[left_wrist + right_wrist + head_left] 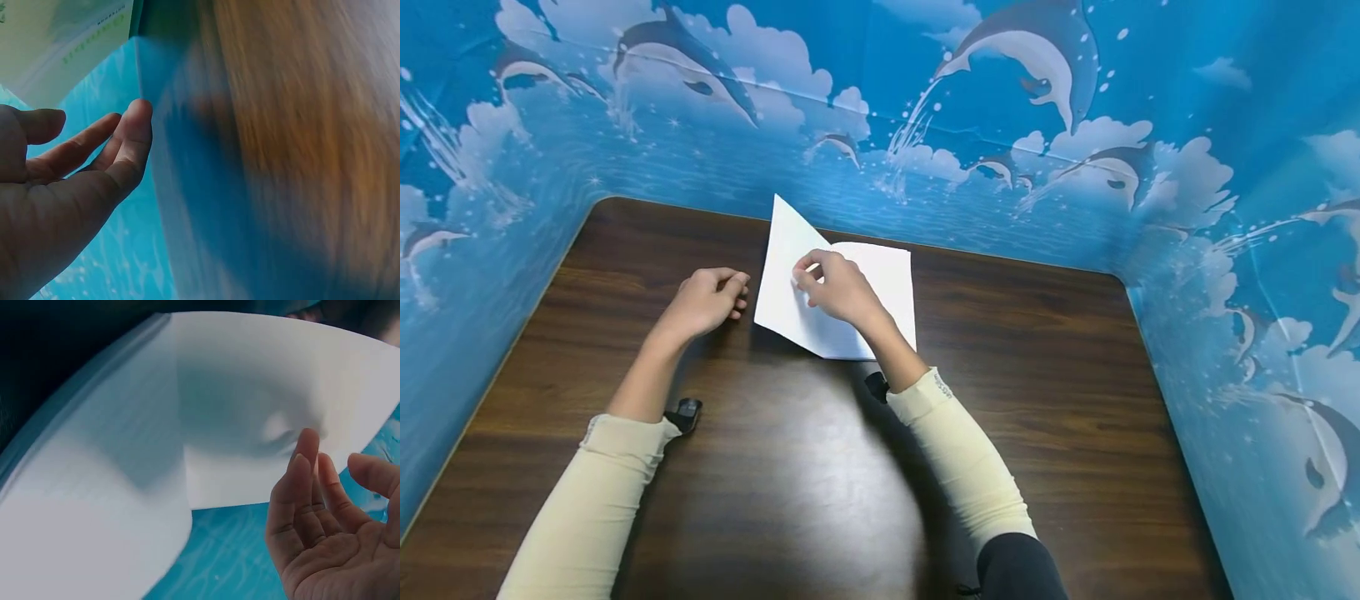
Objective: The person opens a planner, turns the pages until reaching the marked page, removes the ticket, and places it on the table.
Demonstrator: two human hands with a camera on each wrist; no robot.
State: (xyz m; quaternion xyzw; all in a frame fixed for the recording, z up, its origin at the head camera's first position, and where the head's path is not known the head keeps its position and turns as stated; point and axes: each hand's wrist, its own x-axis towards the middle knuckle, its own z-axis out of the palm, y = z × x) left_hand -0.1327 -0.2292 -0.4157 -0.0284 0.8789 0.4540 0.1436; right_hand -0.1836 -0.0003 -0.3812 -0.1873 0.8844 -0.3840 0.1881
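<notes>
On the table (pixel 1045 375), an open booklet (pixel 837 338), fold (pixel 825 347) pointing forward; both grips (pixel 703 300) (pixel 841 287) loosely parted.

White pages (pixel 887 287), brown wood-grain table (pixel 1045 400), blue dolphin-print backdrop (pixel 850 83), cream sleeves (pixel 964 460)

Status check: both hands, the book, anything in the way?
Left hand holding nothing, left of book. Right hand at book's raised left side, contact unclear. Book open, left side tilted up. No obstruction seen.
</notes>
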